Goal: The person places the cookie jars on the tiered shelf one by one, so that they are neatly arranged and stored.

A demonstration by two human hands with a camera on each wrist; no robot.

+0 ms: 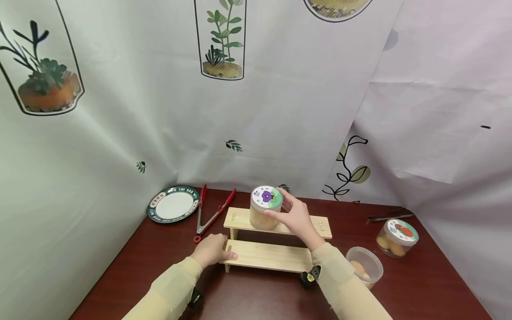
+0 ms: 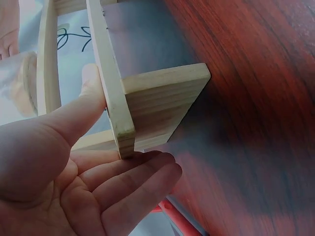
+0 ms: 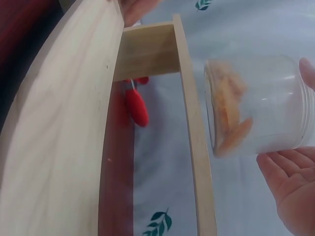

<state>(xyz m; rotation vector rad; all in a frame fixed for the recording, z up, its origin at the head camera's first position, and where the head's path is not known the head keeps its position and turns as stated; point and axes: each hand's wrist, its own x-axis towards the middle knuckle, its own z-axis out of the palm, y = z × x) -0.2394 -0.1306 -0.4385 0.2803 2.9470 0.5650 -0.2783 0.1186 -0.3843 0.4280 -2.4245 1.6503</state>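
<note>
A two-tier wooden shelf stands on the table. My left hand grips the left end of its lower board; in the left wrist view the thumb lies on top and the fingers pass beneath the board edge. Over the upper board, left of its middle, is a clear jar whose lid bears a purple flower. My right hand holds this jar near the lid, thumb in front and fingers behind. Orange-brown pieces lie at the jar's bottom in the right wrist view, close to the upper board.
Left of the shelf are red-handled tongs and a dark-rimmed plate leaning on the cloth wall. To the right stand an open tub with round pieces inside and a tomato-lidded jar. Behind them lie dark tongs.
</note>
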